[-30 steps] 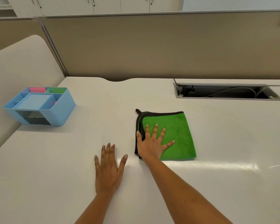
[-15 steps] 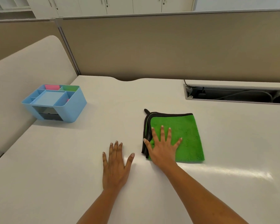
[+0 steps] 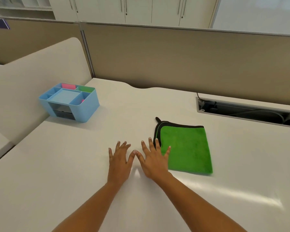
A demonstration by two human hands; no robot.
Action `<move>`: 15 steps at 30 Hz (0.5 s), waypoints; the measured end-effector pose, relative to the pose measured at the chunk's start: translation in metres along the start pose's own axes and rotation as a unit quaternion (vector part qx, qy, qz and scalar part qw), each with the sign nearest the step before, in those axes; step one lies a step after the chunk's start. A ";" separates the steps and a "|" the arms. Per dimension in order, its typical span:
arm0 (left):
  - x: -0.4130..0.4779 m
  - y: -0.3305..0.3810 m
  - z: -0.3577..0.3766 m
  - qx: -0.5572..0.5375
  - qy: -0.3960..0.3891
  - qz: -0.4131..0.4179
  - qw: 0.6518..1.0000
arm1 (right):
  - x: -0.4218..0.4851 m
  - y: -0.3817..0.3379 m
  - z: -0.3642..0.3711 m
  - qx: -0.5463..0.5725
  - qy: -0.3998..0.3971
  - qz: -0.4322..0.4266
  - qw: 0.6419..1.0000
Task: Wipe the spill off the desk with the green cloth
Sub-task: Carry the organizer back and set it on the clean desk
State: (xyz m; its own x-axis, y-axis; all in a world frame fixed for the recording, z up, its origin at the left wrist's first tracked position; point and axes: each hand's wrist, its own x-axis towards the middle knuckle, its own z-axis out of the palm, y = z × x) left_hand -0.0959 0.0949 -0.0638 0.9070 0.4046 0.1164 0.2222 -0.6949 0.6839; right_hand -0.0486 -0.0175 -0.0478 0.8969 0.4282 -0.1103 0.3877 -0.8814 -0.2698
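Note:
A folded green cloth (image 3: 187, 149) with a black edge lies flat on the white desk (image 3: 74, 164), right of centre. My right hand (image 3: 153, 159) rests flat with fingers spread, its outer fingers overlapping the cloth's left edge and the rest on the bare desk. My left hand (image 3: 120, 159) lies flat and spread on the desk just to the left, thumb tips nearly touching. Neither hand grips anything. No spill shows on the desk surface.
A light blue desk organiser (image 3: 69, 102) stands at the back left by a cream side panel (image 3: 32, 77). An open cable trough (image 3: 246, 111) runs along the back right. A tan partition (image 3: 174, 59) closes off the rear.
My right hand has slid left, mostly off the cloth, ending beside my left hand. The cloth has stayed in place. The camera view has shifted, so everything appears further right.

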 end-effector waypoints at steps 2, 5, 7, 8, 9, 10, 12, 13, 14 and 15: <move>0.021 -0.003 -0.018 -0.002 0.012 0.025 1.000 | 0.007 -0.021 -0.008 0.033 -0.011 0.005 0.999; 0.058 -0.011 -0.060 -0.026 0.036 0.008 0.999 | 0.024 -0.056 -0.017 0.095 -0.035 0.030 0.994; 0.081 -0.021 -0.091 -0.045 0.052 -0.013 0.998 | 0.036 -0.079 -0.022 0.127 -0.047 0.035 0.990; 0.092 -0.027 -0.108 -0.057 0.067 -0.019 0.996 | 0.043 -0.090 -0.025 0.140 -0.051 0.036 0.988; 0.103 -0.034 -0.125 -0.063 0.082 -0.021 0.994 | 0.052 -0.103 -0.029 0.156 -0.053 0.039 0.986; 0.114 -0.042 -0.142 -0.063 0.097 -0.022 0.993 | 0.060 -0.114 -0.032 0.169 -0.054 0.041 0.983; 0.136 -0.058 -0.172 -0.052 0.126 -0.029 0.990 | 0.078 -0.139 -0.039 0.198 -0.058 0.052 0.977; 0.146 -0.064 -0.185 -0.049 0.141 -0.037 0.988 | 0.087 -0.150 -0.042 0.214 -0.061 0.058 0.973; 0.154 -0.072 -0.197 -0.049 0.155 -0.047 0.986 | 0.095 -0.162 -0.045 0.228 -0.063 0.063 0.969; 0.165 -0.084 -0.209 -0.052 0.170 -0.057 0.982 | 0.105 -0.178 -0.048 0.240 -0.062 0.066 0.967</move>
State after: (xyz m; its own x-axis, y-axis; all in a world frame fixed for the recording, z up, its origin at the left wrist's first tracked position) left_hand -0.0394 0.3444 0.0492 0.7027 0.6641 0.2554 0.2620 -0.5752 0.7749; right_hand -0.0136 0.1746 0.0342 0.8875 0.3660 -0.2798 0.1022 -0.7487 -0.6550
